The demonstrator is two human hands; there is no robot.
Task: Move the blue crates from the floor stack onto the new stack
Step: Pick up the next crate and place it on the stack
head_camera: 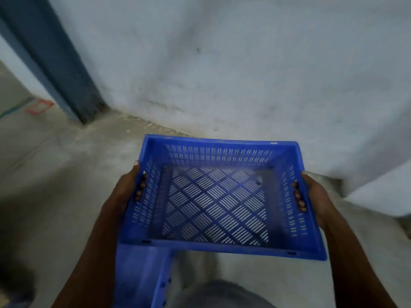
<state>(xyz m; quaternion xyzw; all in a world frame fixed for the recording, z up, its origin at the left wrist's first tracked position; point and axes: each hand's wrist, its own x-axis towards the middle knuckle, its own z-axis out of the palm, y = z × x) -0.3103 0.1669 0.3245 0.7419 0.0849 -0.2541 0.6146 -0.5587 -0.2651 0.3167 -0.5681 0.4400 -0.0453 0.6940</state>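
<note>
Currently I observe one blue crate [219, 196] held clear of the floor [55, 185] in the centre of the frame, carried level with its open top toward the camera. The left hand [126, 192] grips the left side wall, and its fingertips [142, 185] show through the handle slot on the inside. The right hand [315, 196] grips the right side wall in the same way, its fingers curled through the opposite slot. I judge the two-sided hold is chosen to keep the crate balanced and flat during transfer; the slots give a firm purchase on an otherwise smooth rim.

The crate is empty; its perforated base shows the floor through it. Below its near edge, at lower centre-left of the frame, a second blue crate part [142, 276] is visible, partly hidden by the carried one. I cannot tell whether it belongs to the floor stack or the new stack.

Surroundings: a pale wall [222, 63] fills the upper frame, with a dark blue upright [55, 63] at upper left. A red marking [40, 106] lies on the floor at far left. Debris lines the wall base. A pale projection [378, 196] of the wall at right stands near the right hand and could obstruct a swing that way. The view is blurred, so fine detail is unreliable.
</note>
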